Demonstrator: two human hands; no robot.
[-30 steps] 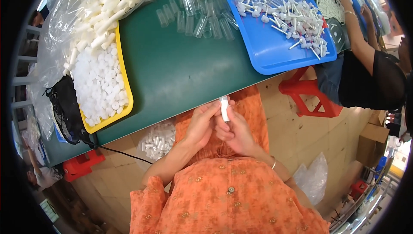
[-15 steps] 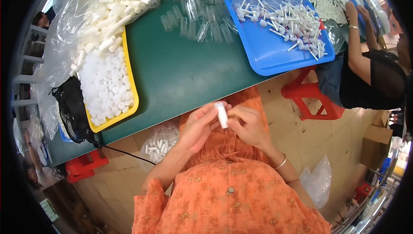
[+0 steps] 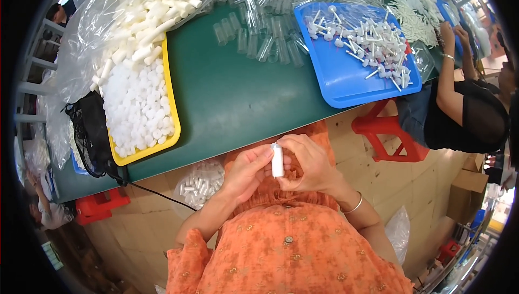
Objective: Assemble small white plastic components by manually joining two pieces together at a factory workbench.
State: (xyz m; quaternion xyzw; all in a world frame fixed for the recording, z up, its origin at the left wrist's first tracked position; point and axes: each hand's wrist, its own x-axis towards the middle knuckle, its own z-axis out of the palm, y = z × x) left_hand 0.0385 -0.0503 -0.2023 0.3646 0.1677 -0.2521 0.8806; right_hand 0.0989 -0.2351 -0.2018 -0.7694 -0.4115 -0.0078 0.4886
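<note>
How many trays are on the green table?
3: a yellow tray of white caps at left, a blue tray of sticks at right, another blue tray far right, partly hidden. More may be hidden.

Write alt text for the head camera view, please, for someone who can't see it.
Seen from above, a person in an orange top holds a small white tube upright between the left hand and right hand, just off the edge of a green table. On the table sit a yellow tray of white caps and a blue tray of white sticks.

white tube (image 3: 277, 160), green table (image 3: 238, 99), blue tray (image 3: 346, 83)
</note>
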